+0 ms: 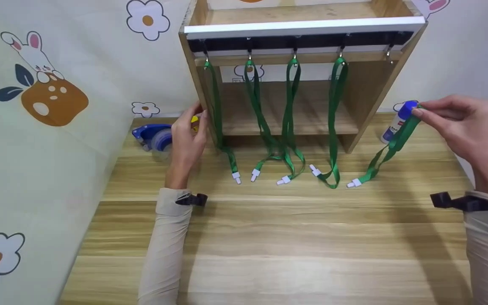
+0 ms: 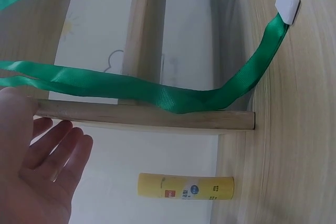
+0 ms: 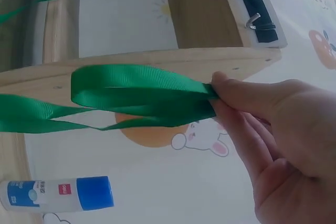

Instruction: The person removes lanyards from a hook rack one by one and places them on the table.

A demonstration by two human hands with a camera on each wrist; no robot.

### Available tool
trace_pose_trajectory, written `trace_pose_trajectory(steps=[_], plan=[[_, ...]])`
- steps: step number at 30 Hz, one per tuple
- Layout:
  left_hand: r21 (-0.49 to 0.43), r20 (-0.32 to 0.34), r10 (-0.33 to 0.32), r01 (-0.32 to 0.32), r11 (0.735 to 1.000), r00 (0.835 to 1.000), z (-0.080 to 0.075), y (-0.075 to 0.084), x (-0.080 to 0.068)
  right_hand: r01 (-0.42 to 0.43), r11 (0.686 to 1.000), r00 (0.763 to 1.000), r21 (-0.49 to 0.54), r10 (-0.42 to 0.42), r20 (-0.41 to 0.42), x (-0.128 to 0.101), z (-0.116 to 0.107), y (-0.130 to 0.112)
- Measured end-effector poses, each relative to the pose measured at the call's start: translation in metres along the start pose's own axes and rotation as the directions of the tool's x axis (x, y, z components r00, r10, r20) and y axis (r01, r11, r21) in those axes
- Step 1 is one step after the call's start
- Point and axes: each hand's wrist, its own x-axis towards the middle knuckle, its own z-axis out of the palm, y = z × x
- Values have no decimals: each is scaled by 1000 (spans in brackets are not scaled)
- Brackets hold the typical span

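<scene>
A: Four green straps (image 1: 288,114) hang from hooks under the front edge of the wooden shelf (image 1: 367,93), and their white clips lie on the table (image 1: 269,237). The fifth hook (image 1: 389,54), at the right end, is bare.

B: And the fifth strap (image 1: 390,148)?

A: The right hand (image 1: 466,123) pinches its loop end between thumb and fingertips, up beside the right wall of the shelf. The rest slopes down to the left, and its white clip (image 1: 353,183) rests on the table near the fourth strap's clip. In the right wrist view the folded loop (image 3: 136,95) sticks out flat from the fingertips (image 3: 231,90).

B: What about the left hand (image 1: 187,140)?

A: It rests against the left wall of the shelf, fingers relaxed and fairly straight, holding nothing. The left wrist view shows the thumb on the edge of the wooden board (image 2: 147,115), with the nearest strap (image 2: 157,90) draped just past it.

B: Anything else around?

A: A glue stick with a blue cap (image 1: 398,120) stands just behind the held strap (in the head view the strap crosses in front of it). A yellow glue stick (image 2: 185,187) lies to the left of the shelf, and a blue tape dispenser (image 1: 153,135) sits further left, against the cartoon-printed wall covering (image 1: 36,84).
</scene>
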Motion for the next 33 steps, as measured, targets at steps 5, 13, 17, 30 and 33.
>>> trace_pose_trajectory(steps=[5,13,17,30,33], plan=[[-6,16,-9,9,1000,1000,1,1,0,-37,999,998,-24,35,-59,-3,3,-3],[4,11,-7,7,1000,1000,1,2,0,-18,1000,991,-7,17,-134,-1,5,-1],[-2,16,-15,15,1000,1000,0,1,0,29,1000,988,-2,-29,-150,3,4,1],[-1,2,12,-12,1000,1000,0,2,0,-62,988,968,141,94,-232,35,-5,8],[-2,10,-8,8,1000,1000,0,3,1,-74,993,972,90,92,-217,29,-4,-3]])
